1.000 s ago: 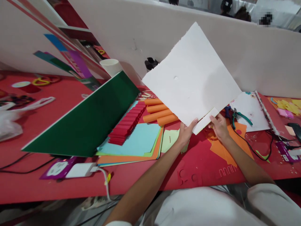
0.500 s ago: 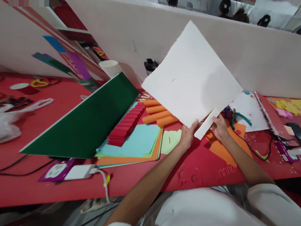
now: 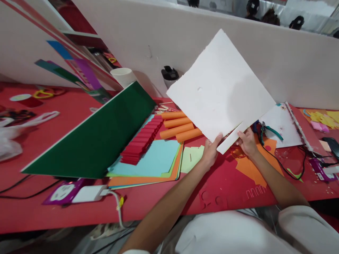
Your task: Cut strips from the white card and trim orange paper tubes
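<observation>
A large white board [image 3: 221, 84], rough along its upper left edge, is held up at a slant above the table. Its lower corner is pinched by my left hand [image 3: 211, 151], thumb on the face. My right hand [image 3: 247, 141] grips a narrow white strip [image 3: 230, 137] along the board's lower right edge. A slit shows between strip and board at the lower end; toward the upper end the strip appears joined to it. The fingers behind the board are hidden. Below my right hand lie orange paper pieces [image 3: 253, 165].
To the left lean a green board [image 3: 90, 137] and stacked coloured paper [image 3: 156, 158] with folded red paper [image 3: 140, 141] on top. Orange rolls [image 3: 176, 128] lie behind. Green-handled pliers [image 3: 272, 132] and cables are at right; a power strip [image 3: 63, 192] sits front left.
The board's top has dropped and shifted right. The strip has tilted nearer the board's edge, narrowing the gap at its upper end. Both hands keep their grip.
</observation>
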Demonstrator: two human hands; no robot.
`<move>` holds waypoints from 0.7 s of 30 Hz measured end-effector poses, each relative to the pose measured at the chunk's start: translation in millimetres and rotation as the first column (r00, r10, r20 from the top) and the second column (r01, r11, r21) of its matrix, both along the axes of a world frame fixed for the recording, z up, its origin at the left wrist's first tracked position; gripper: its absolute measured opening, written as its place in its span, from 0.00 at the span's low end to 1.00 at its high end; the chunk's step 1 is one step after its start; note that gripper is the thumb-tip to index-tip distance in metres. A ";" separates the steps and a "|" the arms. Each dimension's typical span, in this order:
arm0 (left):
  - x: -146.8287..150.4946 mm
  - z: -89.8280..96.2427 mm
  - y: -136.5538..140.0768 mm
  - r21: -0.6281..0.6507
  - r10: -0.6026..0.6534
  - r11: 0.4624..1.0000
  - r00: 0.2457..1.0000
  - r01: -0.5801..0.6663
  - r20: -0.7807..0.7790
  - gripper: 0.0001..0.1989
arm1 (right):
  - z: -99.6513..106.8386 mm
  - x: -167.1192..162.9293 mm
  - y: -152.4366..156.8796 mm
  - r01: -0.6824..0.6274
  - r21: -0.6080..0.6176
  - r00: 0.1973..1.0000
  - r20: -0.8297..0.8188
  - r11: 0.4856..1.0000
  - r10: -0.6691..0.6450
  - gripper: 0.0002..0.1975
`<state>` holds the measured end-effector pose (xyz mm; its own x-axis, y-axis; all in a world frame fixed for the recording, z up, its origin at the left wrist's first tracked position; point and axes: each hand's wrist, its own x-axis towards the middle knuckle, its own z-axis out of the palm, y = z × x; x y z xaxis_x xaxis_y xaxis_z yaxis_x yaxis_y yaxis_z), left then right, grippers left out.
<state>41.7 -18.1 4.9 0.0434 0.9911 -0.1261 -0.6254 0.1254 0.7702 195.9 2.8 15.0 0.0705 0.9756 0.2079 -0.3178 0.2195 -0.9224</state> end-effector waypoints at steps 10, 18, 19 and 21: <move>-12.5 13.7 3.2 0.034 -0.110 0.993 0.991 0.113 -0.077 0.31 | -1.3 18.1 4.4 0.142 0.103 0.952 0.258 0.985 -0.164 0.16; -16.1 10.7 -0.4 0.161 -0.102 0.977 0.973 0.136 -0.207 0.28 | -2.9 19.0 8.5 0.193 0.131 0.956 0.198 0.972 -0.216 0.16; -14.6 10.0 -1.7 0.164 -0.098 0.977 0.974 0.133 -0.203 0.29 | -1.0 18.4 7.1 0.189 0.108 0.963 0.175 0.976 -0.206 0.15; -11.8 9.4 -4.1 0.160 -0.084 0.980 0.977 0.117 -0.198 0.30 | 3.0 16.9 4.1 0.182 0.056 0.974 0.128 0.982 -0.187 0.15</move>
<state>29.9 -22.2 14.3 0.1357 0.9904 0.0280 -0.4572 0.0376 0.8886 212.8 6.9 18.0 0.2175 0.9381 0.2696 -0.1444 0.3041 -0.9416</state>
